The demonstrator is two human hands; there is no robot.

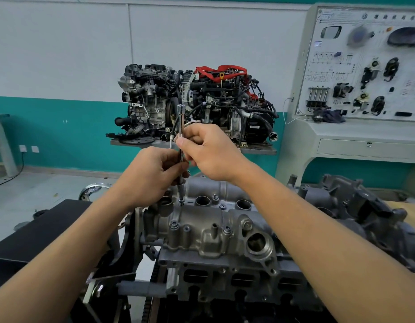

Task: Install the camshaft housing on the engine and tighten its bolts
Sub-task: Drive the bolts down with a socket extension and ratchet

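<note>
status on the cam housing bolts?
Both hands on the extension bar: left hand low, right hand higher. Bar upright, tip on a bolt at the far side of the housing. Nothing in the way.

An automotive training workshop: display engines [194,106] on a stand at centre, a component teaching board [364,66] upper right.
</note>
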